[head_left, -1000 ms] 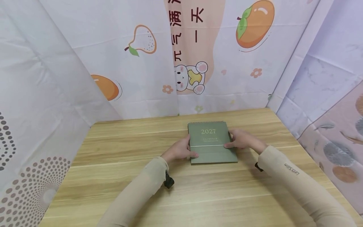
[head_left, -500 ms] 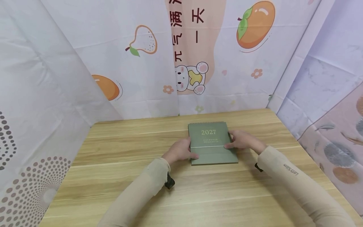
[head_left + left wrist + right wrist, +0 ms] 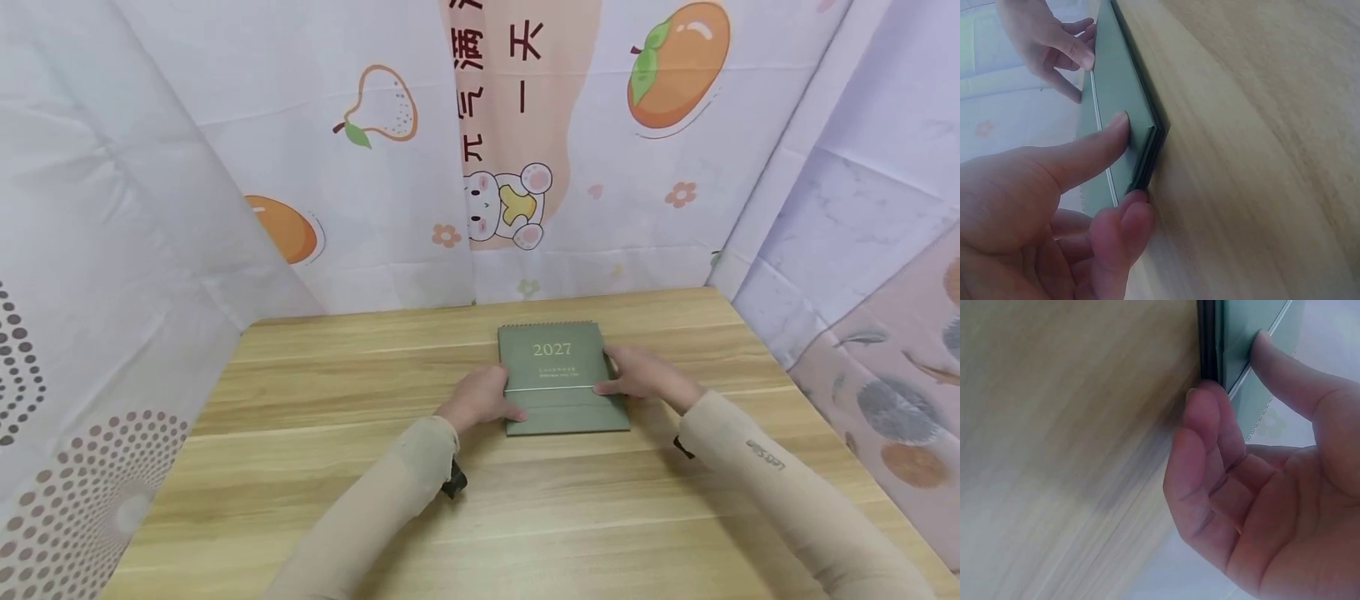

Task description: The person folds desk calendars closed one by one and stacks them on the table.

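Observation:
A green desk calendar (image 3: 555, 362) with gold "2027" lettering and a spiral binding along its far edge lies toward the back of the table. From its left side, my left hand (image 3: 482, 397) grips it, thumb on the cover near the front corner. In the left wrist view, that thumb (image 3: 1100, 150) presses the cover while the fingertips meet the layered edge. My right hand (image 3: 647, 375) holds the opposite side, its thumb by the pale line across the cover. Curled fingers (image 3: 1200, 425) touch the calendar's edge in the right wrist view. The calendar's underside is hidden.
The wood-grain table (image 3: 360, 500) extends around the calendar. A white printed curtain (image 3: 375, 192) hangs directly behind its back edge, with more hanging cloth (image 3: 847, 250) on the right and left.
My left wrist has shifted slightly to the right, with the hand still at the calendar's left side. The right hand and the calendar stay almost in place.

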Demonstrator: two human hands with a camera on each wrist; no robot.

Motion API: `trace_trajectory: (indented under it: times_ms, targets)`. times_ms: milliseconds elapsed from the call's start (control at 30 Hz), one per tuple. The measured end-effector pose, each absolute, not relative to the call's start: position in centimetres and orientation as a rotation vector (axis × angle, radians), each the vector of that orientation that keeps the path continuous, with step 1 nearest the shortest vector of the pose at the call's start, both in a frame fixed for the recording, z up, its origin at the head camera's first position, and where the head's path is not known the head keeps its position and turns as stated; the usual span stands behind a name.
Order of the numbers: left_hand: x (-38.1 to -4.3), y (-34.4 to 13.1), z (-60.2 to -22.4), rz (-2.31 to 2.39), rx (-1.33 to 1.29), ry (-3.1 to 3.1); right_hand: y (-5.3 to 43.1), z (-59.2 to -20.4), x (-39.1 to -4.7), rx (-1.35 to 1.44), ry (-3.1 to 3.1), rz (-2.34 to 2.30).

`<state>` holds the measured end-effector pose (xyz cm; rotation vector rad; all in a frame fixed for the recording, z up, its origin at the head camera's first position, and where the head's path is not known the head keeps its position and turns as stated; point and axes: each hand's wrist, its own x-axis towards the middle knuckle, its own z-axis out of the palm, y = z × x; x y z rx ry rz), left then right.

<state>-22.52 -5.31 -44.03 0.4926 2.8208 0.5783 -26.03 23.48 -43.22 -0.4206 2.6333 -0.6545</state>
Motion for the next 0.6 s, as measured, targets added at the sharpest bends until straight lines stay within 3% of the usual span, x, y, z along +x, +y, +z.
trace_trajectory:
  times_ms: [267, 600]
  targets:
    - [-22.4, -5.5, -44.5, 0.511, 0.564, 2.829, 23.7, -43.3, -25.6, -0.447, 2.638, -0.676]
    - [-21.5, -7.4, -45.0, 0.370, 0.846, 2.906, 24.8, -42.8, -25.7, -0.600, 2.721, -0.524]
